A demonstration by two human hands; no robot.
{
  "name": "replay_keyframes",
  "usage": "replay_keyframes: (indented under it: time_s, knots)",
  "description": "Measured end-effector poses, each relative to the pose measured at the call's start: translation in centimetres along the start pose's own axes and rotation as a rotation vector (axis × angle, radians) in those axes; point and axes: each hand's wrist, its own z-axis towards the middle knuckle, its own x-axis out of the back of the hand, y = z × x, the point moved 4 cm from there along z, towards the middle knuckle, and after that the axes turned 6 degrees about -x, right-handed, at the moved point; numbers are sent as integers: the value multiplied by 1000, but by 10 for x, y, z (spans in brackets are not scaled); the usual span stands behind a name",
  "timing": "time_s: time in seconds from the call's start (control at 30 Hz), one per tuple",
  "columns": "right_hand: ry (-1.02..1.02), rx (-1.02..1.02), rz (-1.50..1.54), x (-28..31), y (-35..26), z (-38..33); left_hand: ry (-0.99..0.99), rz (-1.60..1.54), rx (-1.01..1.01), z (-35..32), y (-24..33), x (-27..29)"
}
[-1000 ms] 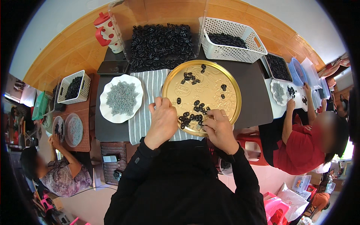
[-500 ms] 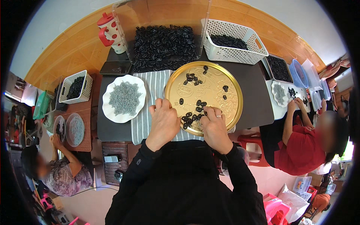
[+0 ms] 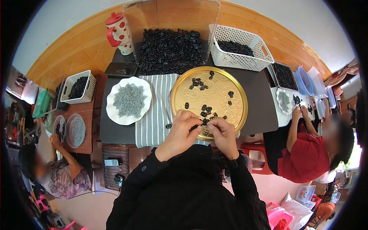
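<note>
Over the near edge of a round gold tray [image 3: 242,123], my left hand [image 3: 181,132] and my right hand [image 3: 224,137] are close together. My left thumb and fingers are curled in a pinch, with a small black plastic piece [image 3: 194,127] showing between them. The right thumb and forefinger are pressed together, their tips near the left ones; what they hold is too small to make out. Several black two-holed pieces [image 3: 204,108] lie scattered on the tray. One black piece [image 3: 168,126] rests on the grey striped cloth [image 3: 155,103] beside my left hand.
A white scalloped plate [image 3: 111,115] of small grey pieces stands left. Behind are a clear bin [image 3: 172,19] with a heap of black pieces, a white basket [image 3: 241,59], a dotted tumbler [image 3: 122,34] and a dark phone [image 3: 121,69]. Two people work at side tables.
My left hand has moved right and away from the cloth, uncovering a black piece there. Both hands have come together in a pinch above the tray. The view has shifted slightly.
</note>
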Motion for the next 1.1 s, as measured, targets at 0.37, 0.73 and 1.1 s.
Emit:
replay_keyframes:
  time_s: [0.37, 0.73, 1.1]
  knots:
    - [36, -6, 146, 0, 4, -4, 116, 26, 50, -4, -27, 25]
    - [82, 71, 55, -2, -4, -10, -141, 650, 175, 4, -16, 10]
    - [111, 51, 111, 2, 4, -9, -102, 745, 147, 15, -25, 12]
